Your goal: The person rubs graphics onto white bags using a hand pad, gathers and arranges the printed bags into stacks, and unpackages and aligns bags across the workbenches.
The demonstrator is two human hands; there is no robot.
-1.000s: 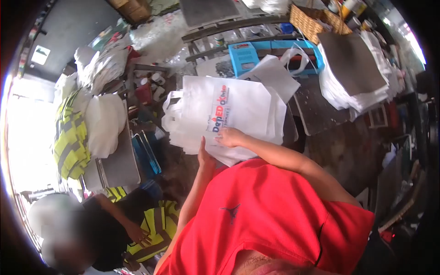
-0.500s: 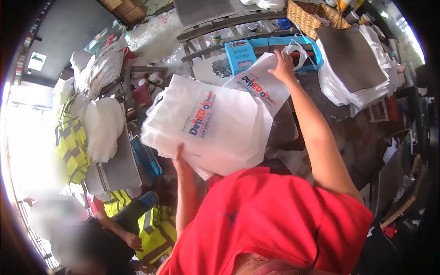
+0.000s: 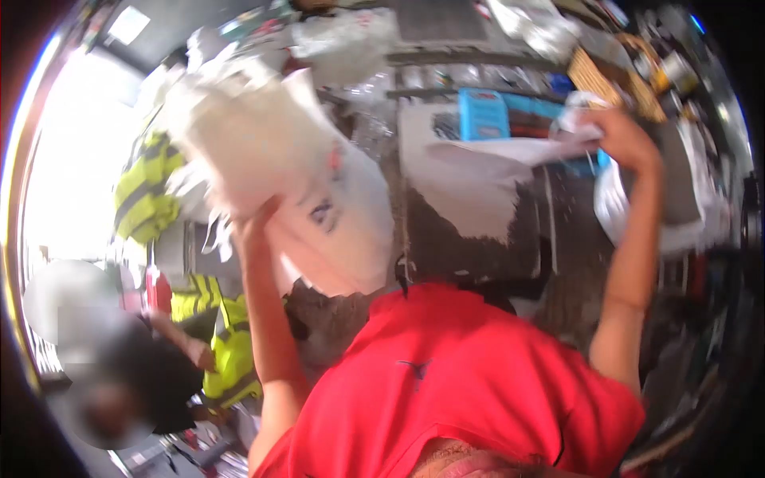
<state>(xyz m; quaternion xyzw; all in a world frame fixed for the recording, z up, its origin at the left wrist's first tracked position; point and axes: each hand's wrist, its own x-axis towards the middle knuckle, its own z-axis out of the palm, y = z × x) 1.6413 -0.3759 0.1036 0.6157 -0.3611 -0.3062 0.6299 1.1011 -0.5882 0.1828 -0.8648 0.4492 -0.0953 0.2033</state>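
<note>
My left hand (image 3: 256,223) grips the lower left edge of a thick stack of white printed bags (image 3: 351,207), lifted and tilted at the left. The print is blurred by motion. My right hand (image 3: 625,142) is closed on the handle end of a single white bag (image 3: 510,153), stretched out nearly edge-on over the dark board (image 3: 470,239). A gap separates this bag from the stack. Just behind the single bag sits a blue tool case (image 3: 484,115).
A wicker basket (image 3: 594,77) stands at the back right, near another pile of white bags (image 3: 612,203) under a dark sheet. Yellow reflective vests (image 3: 147,191) hang at the left. Another person's arm (image 3: 183,338) is at the lower left.
My left hand has swung the stack up and to the left. My right hand has moved right, drawing the single bag away from the stack. The head view has shifted.
</note>
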